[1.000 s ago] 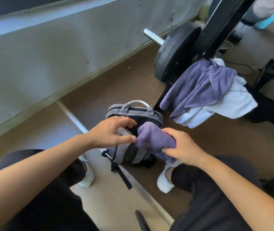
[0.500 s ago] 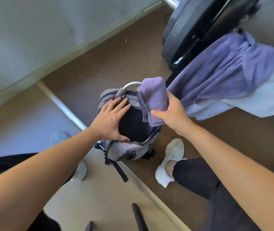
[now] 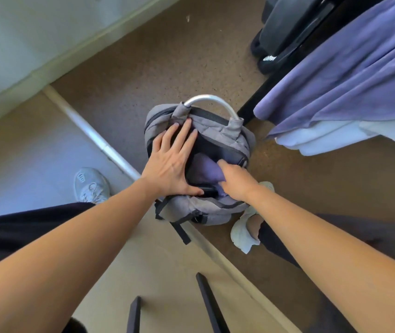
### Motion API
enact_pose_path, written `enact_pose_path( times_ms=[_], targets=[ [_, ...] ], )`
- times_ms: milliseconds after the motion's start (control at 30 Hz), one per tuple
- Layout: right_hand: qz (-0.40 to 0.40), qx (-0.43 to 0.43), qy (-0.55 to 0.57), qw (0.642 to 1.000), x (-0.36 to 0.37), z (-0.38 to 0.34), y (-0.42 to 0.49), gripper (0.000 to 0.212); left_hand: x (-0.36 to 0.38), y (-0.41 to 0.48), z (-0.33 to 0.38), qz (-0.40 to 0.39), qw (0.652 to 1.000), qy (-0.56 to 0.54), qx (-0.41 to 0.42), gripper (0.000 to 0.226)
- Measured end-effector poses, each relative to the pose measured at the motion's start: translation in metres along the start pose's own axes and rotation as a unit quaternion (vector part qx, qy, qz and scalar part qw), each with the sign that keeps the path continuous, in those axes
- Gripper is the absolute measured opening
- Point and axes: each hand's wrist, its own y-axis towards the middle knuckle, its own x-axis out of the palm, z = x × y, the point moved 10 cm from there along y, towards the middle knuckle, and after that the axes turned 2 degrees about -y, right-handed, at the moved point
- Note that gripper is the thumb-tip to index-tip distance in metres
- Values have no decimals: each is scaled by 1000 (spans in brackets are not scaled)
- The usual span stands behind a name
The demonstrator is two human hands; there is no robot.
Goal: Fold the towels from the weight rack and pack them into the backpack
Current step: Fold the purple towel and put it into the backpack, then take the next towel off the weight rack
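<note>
1. Two bare hands work at a grey backpack [image 3: 223,138] that stands on the brown floor [image 3: 167,63], its main pocket unzipped and gaping upward.
2. The left hand [image 3: 170,164] lies flat on the left side of the opening, fingers [image 3: 187,132] spread and straight, thumb along the near lip; its grip is apart, pressing on the bag rather than closed round anything.
3. The right hand [image 3: 235,179] reaches down into the pocket on top of a folded purple towel [image 3: 203,169]; the fingertips are hidden inside the bag, so I cannot tell whether that grip is clamped on the towel or only pushing it.
4. That towel sits inside the pocket, mostly below the rim, between the two hands.
5. A pale curved handle [image 3: 213,102] arches over the far top of the bag.
6. A second purple towel [image 3: 350,73] hangs from the black weight rack [image 3: 259,102] at upper right, and a white towel [image 3: 331,138] hangs under it, showing below its lower edge.
7. A black weight plate [image 3: 288,27] rests beside the rack at the top.
8. White shoes flank the bag: one [image 3: 90,186] to the left, well apart from it, the other [image 3: 244,236] just beside its near right corner.
</note>
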Motion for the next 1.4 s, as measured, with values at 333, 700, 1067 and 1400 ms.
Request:
enact_pose_path(
  times_ms=[333,700,1067,1400],
  targets=[
    [-21,-12,-19,1000,31,5,38,32,-2,8,-15,-24,999,0,30,146],
    [-25,-30,73,997,39,11,39,88,-1,-2,-8,-42,999,-3,20,149],
    [50,-95,124,986,-63,-13,-65,45,-28,8,9,-49,998,24,-26,116],
    [334,9,351,875,-185,52,-145,8,-86,13,55,80,996,-11,-27,21]
  ],
)
